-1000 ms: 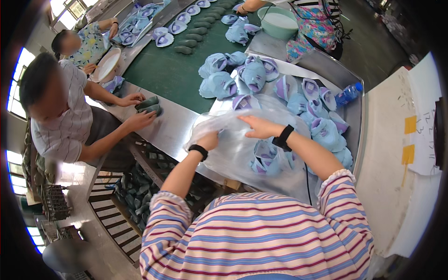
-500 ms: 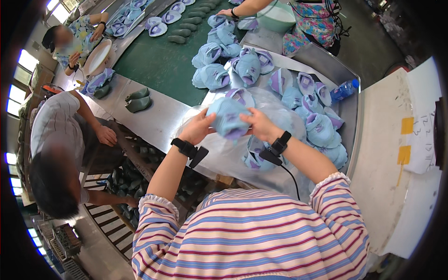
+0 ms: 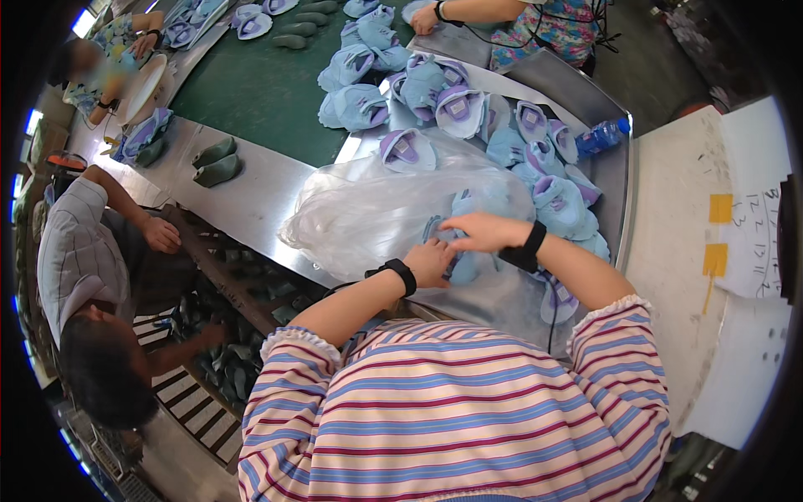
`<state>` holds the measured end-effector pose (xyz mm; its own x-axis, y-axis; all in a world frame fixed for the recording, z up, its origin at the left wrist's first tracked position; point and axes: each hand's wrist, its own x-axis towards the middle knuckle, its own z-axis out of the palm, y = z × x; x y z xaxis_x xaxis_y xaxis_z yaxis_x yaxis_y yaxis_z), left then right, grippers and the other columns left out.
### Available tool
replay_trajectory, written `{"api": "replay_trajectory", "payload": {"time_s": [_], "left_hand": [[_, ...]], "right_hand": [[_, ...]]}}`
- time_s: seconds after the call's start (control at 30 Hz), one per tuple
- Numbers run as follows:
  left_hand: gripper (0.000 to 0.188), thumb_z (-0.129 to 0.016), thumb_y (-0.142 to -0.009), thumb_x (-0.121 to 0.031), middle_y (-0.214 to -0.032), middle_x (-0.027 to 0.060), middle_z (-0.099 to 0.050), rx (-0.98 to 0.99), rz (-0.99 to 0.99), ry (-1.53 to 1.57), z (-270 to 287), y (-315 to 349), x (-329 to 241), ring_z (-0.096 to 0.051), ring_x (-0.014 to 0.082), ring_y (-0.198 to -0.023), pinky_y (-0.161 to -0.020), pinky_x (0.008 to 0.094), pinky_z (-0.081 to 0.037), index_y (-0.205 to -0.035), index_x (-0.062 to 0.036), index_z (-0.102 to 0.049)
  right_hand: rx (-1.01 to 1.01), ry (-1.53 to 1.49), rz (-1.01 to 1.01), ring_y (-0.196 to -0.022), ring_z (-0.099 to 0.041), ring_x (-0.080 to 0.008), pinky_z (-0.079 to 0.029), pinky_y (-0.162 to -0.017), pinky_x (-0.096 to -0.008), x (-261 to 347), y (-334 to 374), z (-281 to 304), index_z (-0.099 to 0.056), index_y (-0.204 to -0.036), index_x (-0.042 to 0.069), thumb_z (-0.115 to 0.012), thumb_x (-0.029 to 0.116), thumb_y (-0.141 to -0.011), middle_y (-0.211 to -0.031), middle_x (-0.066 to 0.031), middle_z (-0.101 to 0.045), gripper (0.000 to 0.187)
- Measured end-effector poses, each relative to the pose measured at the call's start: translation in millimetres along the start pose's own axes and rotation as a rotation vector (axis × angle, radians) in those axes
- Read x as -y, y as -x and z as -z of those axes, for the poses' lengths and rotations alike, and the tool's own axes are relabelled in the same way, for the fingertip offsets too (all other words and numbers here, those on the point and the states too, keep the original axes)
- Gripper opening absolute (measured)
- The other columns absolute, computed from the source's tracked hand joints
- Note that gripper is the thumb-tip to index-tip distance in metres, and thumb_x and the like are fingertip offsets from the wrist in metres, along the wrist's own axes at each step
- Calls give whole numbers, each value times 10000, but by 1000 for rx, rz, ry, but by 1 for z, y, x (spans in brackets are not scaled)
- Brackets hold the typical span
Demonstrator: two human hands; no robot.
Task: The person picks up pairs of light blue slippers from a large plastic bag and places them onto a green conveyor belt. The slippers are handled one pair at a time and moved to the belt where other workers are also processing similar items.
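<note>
Head view, step in hand: a light blue shoe upper (image 3: 468, 251) is being handled at the mouth of a clear plastic bag (image 3: 376, 213); judged from the pose, the piece is being worked into or out of the film, though which way cannot be told.
Head view, left hand: the left hand (image 3: 429, 261) is curled shut, pinching the upper and, it seems, the bag's edge beside it.
Head view, right hand: the right hand (image 3: 483, 231) is laid over the top of the same upper, fingers bent and closed on it; both wrists are banded in black.
Head view, place of the piece: the upper is held just above the steel table (image 3: 251, 201), at the near end of the bag, close to the striped sleeves.
Head view, next move: a firm pinch on the thin film and a steady hold on the soft piece are judged to be called for, since the bag is limp and slippery.
Head view, materials: the bag is crinkled, glossy and see-through; the upper looks soft, padded and curved, with purple trim.
Head view, surroundings: a pile of like blue and purple uppers (image 3: 435, 100) is heaped beyond the bag, beside a green belt (image 3: 259, 92); a blue bottle (image 3: 600, 139) lies at the right; dark green shoe lasts (image 3: 216, 162) rest on the steel near a co-worker's hand (image 3: 161, 235).
</note>
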<state>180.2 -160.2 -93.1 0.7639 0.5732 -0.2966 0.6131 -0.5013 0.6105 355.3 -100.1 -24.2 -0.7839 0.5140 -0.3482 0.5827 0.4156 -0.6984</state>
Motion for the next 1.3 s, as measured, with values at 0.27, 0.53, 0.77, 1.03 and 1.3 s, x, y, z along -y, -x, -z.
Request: {"api": "replay_trajectory", "payload": {"time_s": [0.27,0.53,0.77,1.03,1.3], "left_hand": [[706,-767,-677,-374,-1139,163,-552,-152,235,553,16,37,68,-540,277,-1042,-865,380,-454,-1176,38,-485],[520,-557,-870,-413,-1125,83,-574,-487,366,1848,47,83,63,-588,199,-971,-800,331,-502,-1210,-29,-469],[462,-406,-877,-515,-1119,36,-583,-656,10,2462,43,101,32,-590,205,-962,-688,362,-551,-1154,-167,-531],[615,-501,-808,-305,-1393,128,-355,-273,-250,2033,58,112,6,-379,345,-1247,-992,632,-268,-1361,-92,-335],[633,-591,-843,-340,-1306,101,-434,-657,-104,1790,85,107,-1,-454,240,-1181,-945,443,-407,-1351,-83,-315]], "right_hand": [[-208,401,-293,-1188,-424,-291,-411,-933,-373,-23,79,6,-431,-1258,73,-695,196,-713,-1273,-126,-454,618],[-253,293,-146,-1120,-446,-301,-447,-853,-425,2,8,-31,-437,-1264,95,-735,223,-674,-1192,-95,-497,674],[33,387,-170,-1121,-417,-284,-440,-842,-393,19,-12,-38,-413,-1292,99,-775,265,-658,-1171,-134,-455,748],[-566,-981,112,-1111,-456,-196,-395,-934,-319,58,-27,-11,-321,-1353,63,-789,118,-679,-1261,-115,-428,823],[-702,-687,69,-1072,-473,-214,-453,-851,-323,86,1,5,-258,-1388,89,-740,62,-707,-1189,-106,-442,834]]}}
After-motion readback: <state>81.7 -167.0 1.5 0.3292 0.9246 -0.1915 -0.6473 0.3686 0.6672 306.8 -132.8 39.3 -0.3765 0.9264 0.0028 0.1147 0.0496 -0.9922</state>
